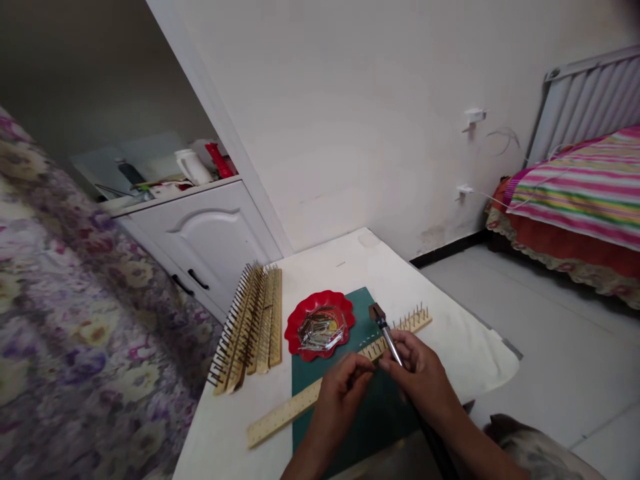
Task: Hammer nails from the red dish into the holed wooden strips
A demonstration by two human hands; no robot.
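My right hand [420, 370] is closed around a hammer [395, 348] with a small dark head, a silver shaft and a black grip; its head points away from me. Beside it, my left hand [345, 387] has its fingers pinched together over a wooden strip [283, 415]; what they hold, if anything, is too small to make out. Several nails stand upright in the strip's right part, while its left part shows rows of small marks. Under the strip lies a green cutting mat [313, 365]. A red scalloped dish [349, 313] of loose nails sits just beyond my left hand.
Several wooden strips studded with nails [250, 327] lie at the left of the white table [325, 263]. A single nail [341, 264] rests near the back. Behind stands a white cabinet [200, 233]; a floral curtain [100, 333] hangs at left, and a bed [590, 180] is at right.
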